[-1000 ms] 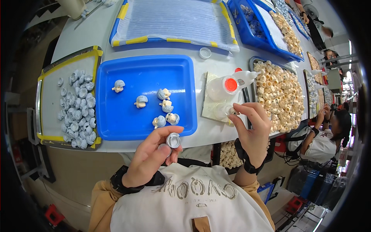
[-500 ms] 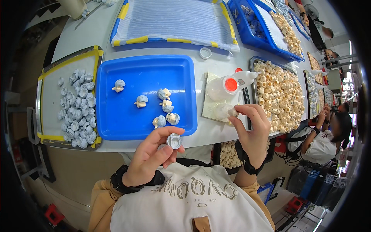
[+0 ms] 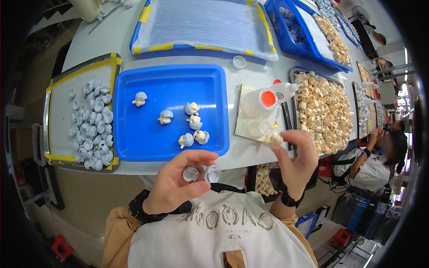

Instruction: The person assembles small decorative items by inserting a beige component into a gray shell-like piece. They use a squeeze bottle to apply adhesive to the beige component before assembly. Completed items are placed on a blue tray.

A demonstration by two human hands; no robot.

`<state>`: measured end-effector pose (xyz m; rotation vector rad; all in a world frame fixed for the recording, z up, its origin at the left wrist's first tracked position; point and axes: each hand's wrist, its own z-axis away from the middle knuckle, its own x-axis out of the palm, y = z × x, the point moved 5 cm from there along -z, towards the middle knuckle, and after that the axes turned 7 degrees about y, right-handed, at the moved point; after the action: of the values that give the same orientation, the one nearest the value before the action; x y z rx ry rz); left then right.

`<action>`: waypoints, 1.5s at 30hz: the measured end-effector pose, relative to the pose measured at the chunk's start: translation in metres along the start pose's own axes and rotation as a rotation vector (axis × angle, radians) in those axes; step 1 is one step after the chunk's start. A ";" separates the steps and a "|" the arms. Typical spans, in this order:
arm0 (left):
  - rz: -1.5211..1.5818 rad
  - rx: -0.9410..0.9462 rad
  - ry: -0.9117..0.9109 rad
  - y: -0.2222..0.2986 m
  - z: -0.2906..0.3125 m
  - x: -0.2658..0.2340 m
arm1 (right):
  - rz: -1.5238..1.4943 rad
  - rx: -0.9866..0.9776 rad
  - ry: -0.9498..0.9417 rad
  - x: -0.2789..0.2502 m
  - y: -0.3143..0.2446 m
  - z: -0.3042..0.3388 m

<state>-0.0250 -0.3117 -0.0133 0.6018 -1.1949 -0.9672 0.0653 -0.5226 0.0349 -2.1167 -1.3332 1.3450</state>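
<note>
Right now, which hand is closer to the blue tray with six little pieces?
Left. The left hand is at the blue tray's near edge; the right hand is farther off, to its right, holding a cream piece.

Blue-grey shells [image 3: 212, 174] in left hand [image 3: 170, 184]

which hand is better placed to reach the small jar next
Probably the right hand: it pinches a small pale piece beside the small jar, while the left hand is farther off, holding two pale-blue shells.

Head-worn fisheye view, facing down, hands [image 3: 167, 188] near, worktable [image 3: 259, 73] beyond
</note>
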 end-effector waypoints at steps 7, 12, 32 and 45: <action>-0.004 0.069 -0.053 -0.003 -0.001 0.001 | -0.471 -0.148 -0.290 0.027 -0.055 0.003; -0.042 0.129 -0.021 -0.002 0.000 -0.001 | -0.390 -0.176 -0.347 0.039 -0.056 0.007; -0.213 0.224 -0.039 0.004 0.003 -0.003 | -0.402 -0.139 -0.466 0.040 -0.059 0.011; -0.257 0.298 -0.009 0.010 0.004 -0.002 | -0.393 -0.240 -0.397 0.040 -0.055 0.012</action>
<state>-0.0257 -0.3046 -0.0047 1.0078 -1.3021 -1.0126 0.0310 -0.4629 0.0428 -1.6365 -2.0330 1.5375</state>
